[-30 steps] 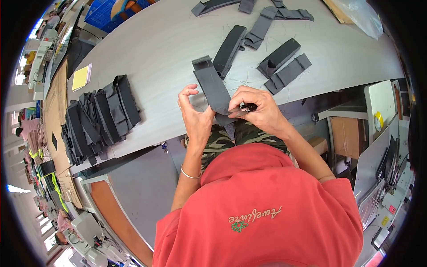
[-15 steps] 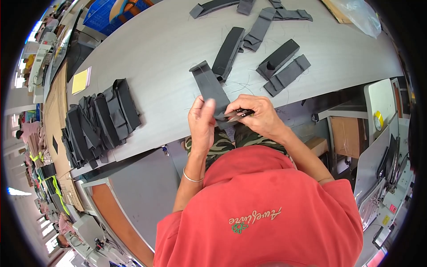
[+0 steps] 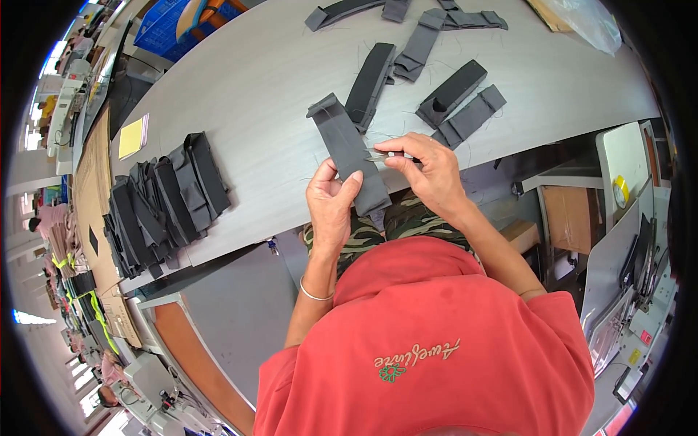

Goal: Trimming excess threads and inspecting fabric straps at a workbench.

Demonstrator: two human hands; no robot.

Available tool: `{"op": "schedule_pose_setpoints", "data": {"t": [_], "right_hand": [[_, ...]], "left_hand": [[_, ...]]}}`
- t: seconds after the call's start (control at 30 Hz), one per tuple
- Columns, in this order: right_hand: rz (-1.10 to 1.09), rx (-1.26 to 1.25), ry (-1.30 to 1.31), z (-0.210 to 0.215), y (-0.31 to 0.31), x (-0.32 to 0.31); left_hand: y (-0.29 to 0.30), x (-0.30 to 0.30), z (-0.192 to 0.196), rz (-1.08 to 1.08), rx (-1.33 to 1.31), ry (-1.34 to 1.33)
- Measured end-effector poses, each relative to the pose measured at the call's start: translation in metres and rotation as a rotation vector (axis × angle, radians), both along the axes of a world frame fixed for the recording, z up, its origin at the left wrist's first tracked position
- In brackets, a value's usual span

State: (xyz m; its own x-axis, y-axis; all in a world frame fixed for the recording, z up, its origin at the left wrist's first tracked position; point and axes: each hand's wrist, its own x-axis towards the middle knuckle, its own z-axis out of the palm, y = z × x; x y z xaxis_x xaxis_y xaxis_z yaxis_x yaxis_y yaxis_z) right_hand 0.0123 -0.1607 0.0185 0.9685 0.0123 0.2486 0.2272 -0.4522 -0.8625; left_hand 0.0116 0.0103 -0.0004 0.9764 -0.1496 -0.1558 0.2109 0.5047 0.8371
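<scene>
My left hand (image 3: 334, 200) grips a long dark grey fabric strip (image 3: 347, 142) near its lower end, thumb on top and fingers underneath. The strip slants over the table's near edge, its far end folded over. Small thread snips (image 3: 392, 155) with a black handle sit closed in by the fingers of my right hand (image 3: 429, 171). Their pale blade tips meet the right edge of the strip, about halfway along. Just beyond lies another dark grey piece (image 3: 371, 86), and to its right are two more sewn pieces (image 3: 452, 94). Loose threads are scattered around them.
A row of stacked dark grey pieces (image 3: 163, 200) lies at the table's left, near a yellow note pad (image 3: 133, 136). More pieces (image 3: 420, 45) lie farther off on the grey table (image 3: 254, 94). A blue crate (image 3: 163, 29) stands far left; a clear plastic bag (image 3: 585, 22) lies far right.
The snips have moved up from the strip's lower end to the middle of its right edge. My left thumb has come down flat onto the fabric.
</scene>
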Motion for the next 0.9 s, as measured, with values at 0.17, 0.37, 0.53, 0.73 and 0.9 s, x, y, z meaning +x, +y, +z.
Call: {"op": "schedule_pose_setpoints", "data": {"t": [0.17,0.37,0.53,0.73,0.9], "right_hand": [[-0.023,-0.240,-0.158,0.001,-0.002,0.000],[-0.009,-0.112,-0.173,-0.001,0.000,0.000],[0.058,-0.080,-0.025,0.002,0.004,-0.002],[0.053,-0.199,-0.151,0.001,0.007,0.001],[0.052,-0.219,-0.225,-0.004,0.009,0.002]], "left_hand": [[0.003,-0.001,-0.001,-0.029,0.003,0.039],[-0.001,-0.002,0.001,-0.027,0.081,0.054],[-0.001,-0.001,-0.008,-0.044,0.185,-0.114],[0.001,-0.002,-0.005,-0.077,0.273,-0.062],[0.000,-0.002,0.004,-0.107,0.236,0.015]]}}
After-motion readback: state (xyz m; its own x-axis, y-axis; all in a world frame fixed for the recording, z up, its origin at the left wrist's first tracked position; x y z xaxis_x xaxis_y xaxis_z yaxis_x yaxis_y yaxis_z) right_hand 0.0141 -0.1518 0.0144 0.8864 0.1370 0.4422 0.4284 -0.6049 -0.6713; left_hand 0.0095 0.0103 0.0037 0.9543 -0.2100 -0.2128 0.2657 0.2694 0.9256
